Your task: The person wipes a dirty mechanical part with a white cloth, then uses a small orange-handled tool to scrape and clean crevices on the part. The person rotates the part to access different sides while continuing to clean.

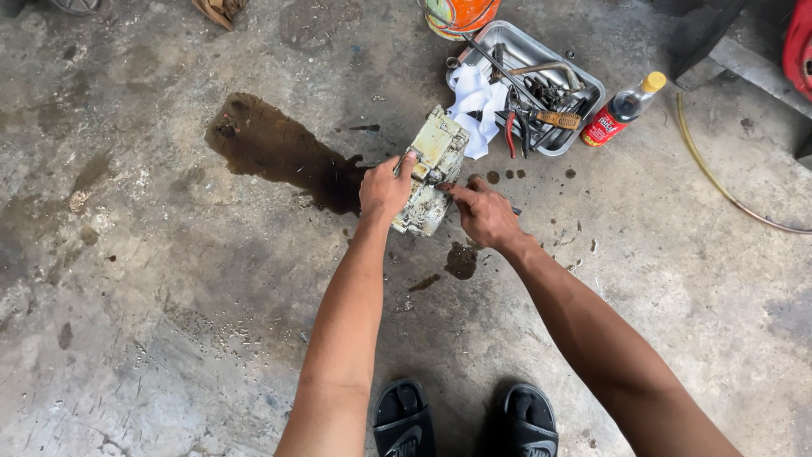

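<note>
— What have you got there, seen from your head camera?

— A grimy, pale machine casing point(431, 169), standing on the concrete floor point(169, 322) just beside a dark oil stain point(279, 152). My left hand point(385, 188) is closed over its left edge, fingers wrapped on top, steadying it. My right hand point(484, 213) is curled shut round a thin tool point(446, 187) whose tip touches the casing's right side.

— Which step is that?

— I judge I'm working at a fastener or seam on its side; the exact spot is too small to tell.

— And next?

— It calls for a firm brace from the left and steady pressure with the tool. The metal tray point(584, 80) of tools, a white rag point(478, 106) and a bottle point(622, 110) lie near, behind it.
</note>
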